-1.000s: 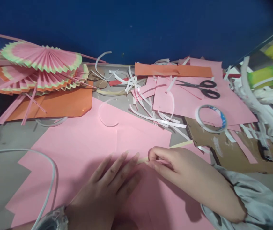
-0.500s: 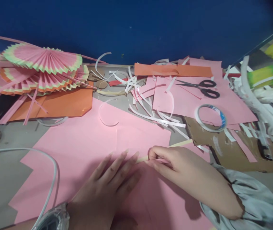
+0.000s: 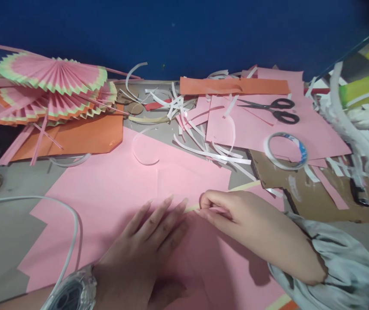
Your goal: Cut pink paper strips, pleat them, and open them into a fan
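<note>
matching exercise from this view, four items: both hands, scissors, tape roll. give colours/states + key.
1. Left hand
2. Scissors
3. Right hand
4. Tape roll

A. White, with blue on the inside
B. Thumb and finger pinching at the pale yellow strip
C. Palm down, fingers fanned on the pink sheet
D. Black-handled

Pairs: 1-C, 2-D, 3-B, 4-A

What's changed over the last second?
Little: the view shifted slightly, bringing an orange edge into the bottom right. No grip visibly changed: the left hand still spreads on the pink paper, the right hand still pinches at the pale strip. Scissors lie as before.
</note>
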A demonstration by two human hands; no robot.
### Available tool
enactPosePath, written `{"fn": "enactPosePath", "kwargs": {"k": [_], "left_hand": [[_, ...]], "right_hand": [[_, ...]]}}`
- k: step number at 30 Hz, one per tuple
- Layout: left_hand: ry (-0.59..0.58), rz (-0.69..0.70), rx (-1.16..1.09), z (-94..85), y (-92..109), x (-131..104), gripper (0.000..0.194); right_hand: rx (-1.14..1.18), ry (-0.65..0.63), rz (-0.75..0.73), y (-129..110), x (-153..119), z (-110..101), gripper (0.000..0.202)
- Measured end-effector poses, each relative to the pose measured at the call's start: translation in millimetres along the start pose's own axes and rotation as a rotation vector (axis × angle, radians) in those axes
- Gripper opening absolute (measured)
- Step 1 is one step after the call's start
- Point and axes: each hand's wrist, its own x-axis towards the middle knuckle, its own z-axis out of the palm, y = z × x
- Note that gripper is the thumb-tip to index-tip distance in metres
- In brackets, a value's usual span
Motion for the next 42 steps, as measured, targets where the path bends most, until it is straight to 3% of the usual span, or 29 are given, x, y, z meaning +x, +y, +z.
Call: {"fn": "enactPosePath", "kwargs": {"k": [30, 37, 42], "left_hand": [[0.002, -0.006, 0.008, 3.9, -0.3, 0.9, 0.072], [0.043, 0.006, 0.012, 6.7, -0.4, 0.0, 0.073], [0.136, 0.033, 0.020, 8.8, -0.9, -3.4, 0.075]], "right_hand": [[0.009, 0.046, -0.024, 1.5, -0.1, 2.1, 0.019], [-0.008, 0.052, -0.007, 2.0, -1.1, 3.3, 0.018], [-0.004, 0.057, -0.007, 1.2, -1.8, 4.0, 0.017]]}}
